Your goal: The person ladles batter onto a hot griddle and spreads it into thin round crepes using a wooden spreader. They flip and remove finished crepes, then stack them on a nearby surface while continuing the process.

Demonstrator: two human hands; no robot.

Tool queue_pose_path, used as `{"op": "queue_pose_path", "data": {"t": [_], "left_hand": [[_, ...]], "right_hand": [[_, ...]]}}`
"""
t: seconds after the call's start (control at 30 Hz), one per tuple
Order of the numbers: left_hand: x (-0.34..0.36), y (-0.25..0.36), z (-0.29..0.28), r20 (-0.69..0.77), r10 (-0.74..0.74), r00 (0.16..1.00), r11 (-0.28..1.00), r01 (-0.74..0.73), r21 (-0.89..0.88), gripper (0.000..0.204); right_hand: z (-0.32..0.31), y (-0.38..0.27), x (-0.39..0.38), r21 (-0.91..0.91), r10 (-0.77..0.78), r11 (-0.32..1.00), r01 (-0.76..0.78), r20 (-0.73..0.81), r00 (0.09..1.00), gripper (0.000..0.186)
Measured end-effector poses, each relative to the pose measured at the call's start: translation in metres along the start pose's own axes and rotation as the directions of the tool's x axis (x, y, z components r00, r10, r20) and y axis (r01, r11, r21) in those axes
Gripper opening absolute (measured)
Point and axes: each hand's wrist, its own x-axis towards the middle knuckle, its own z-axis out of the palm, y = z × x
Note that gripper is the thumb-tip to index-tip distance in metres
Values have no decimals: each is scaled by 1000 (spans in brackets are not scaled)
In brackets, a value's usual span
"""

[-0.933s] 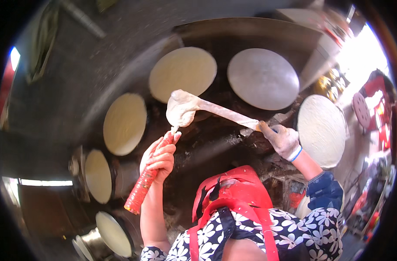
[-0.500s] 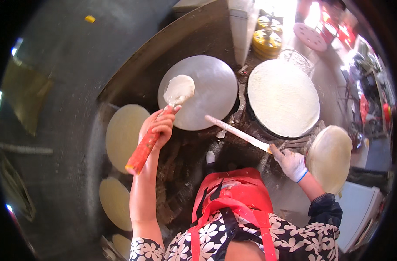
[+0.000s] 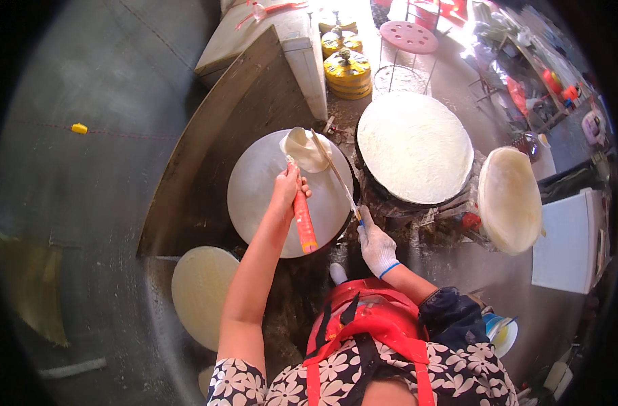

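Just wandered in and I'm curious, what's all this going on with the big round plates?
A person is working with pale, batter-like stuff. Their bare left hand grips a red-handled scoop, its coated bowl above a round grey metal griddle. Their white-gloved right hand holds a long thin stick, its tip by the bowl; whether they touch is unclear. To the right, a round white layer covers another griddle, and beyond it is a pale round sheet.
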Motion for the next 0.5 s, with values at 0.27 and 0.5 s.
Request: {"op": "queue_pose_path", "data": {"t": [0.27, 0.5], "left_hand": [[25, -2, -49, 81, 377, 923, 654, -327, 682, 48], [26, 14, -90, 109, 564, 819, 148, -230, 962, 61]], "right_hand": [[37, -35, 6, 56, 92, 994, -90, -30, 995, 58], [92, -112, 45, 126, 74, 989, -75, 9, 997, 57]]}}
